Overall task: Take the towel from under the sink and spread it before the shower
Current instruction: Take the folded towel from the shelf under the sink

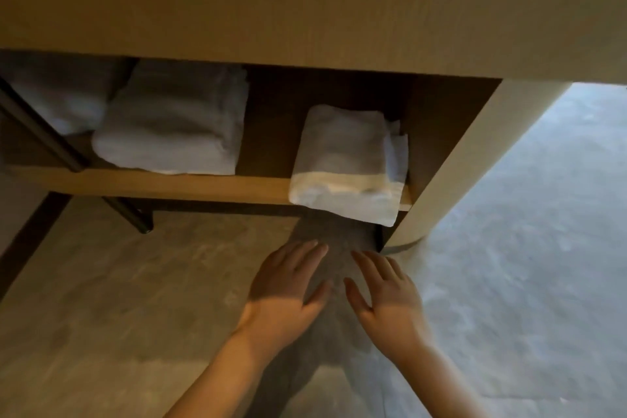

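Note:
A folded white towel (346,163) lies at the right end of a low wooden shelf (176,185) under the vanity, its front edge hanging over the shelf lip. My left hand (288,285) and my right hand (383,295) hover side by side below it, palms down, fingers spread and pointing toward the towel. Neither hand touches the towel, and both hold nothing. The fingertips sit a short way beneath the towel's overhanging edge.
A thicker folded white towel (173,122) and another (64,102) lie further left on the shelf. The wooden vanity front (305,3) looms overhead. A dark metal leg (135,217) stands at left. The vanity's rounded side panel (451,159) borders grey stone floor (526,248) at right.

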`<state>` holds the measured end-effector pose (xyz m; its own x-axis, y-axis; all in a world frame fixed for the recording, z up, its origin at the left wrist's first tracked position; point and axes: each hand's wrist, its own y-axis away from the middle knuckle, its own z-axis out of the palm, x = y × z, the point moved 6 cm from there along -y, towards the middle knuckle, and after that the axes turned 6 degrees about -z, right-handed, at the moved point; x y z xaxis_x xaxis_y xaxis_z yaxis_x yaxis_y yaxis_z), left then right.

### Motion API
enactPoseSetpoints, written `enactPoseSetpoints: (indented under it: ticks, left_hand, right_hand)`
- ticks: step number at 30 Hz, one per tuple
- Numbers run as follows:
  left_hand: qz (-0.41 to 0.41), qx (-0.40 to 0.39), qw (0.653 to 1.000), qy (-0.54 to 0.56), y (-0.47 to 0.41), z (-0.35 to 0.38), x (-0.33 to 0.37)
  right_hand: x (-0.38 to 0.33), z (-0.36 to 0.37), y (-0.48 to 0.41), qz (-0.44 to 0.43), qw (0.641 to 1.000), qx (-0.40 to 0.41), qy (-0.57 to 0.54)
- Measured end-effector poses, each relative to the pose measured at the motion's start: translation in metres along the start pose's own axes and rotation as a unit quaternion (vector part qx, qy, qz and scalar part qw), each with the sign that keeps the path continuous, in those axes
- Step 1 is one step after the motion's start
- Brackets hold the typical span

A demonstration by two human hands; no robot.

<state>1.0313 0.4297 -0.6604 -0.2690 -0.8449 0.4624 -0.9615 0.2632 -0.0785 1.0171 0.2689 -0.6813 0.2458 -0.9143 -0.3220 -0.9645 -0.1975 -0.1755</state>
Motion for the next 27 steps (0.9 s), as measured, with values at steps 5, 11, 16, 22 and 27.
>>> enactPoseSetpoints:
  ticks: [5,11,16,22,27]
  left_hand:
    - [-0.016,-0.005,1.000,0.016,-0.005,0.020,-0.014]
    - [-0.021,0.055,0.998,0.033,-0.037,-0.004,-0.014]
    - [-0.056,0.092,0.978,0.179,-0.068,-0.013,-0.027]
    - [-0.111,0.096,0.935,0.322,-0.094,-0.013,-0.051]
    - [-0.191,0.052,0.892,0.406,-0.111,0.010,-0.054]
  right_hand:
    - [0.013,0.000,0.000,0.000,1.000,0.016,0.004]
    - [0.026,-0.020,-0.021,0.002,0.998,0.021,-0.066]
    - [0.043,-0.030,-0.056,0.067,0.967,0.140,-0.201]
    - [0.068,-0.010,-0.091,0.171,0.921,0.137,-0.322]
    - [0.079,0.014,-0.109,0.206,0.899,0.115,-0.368]
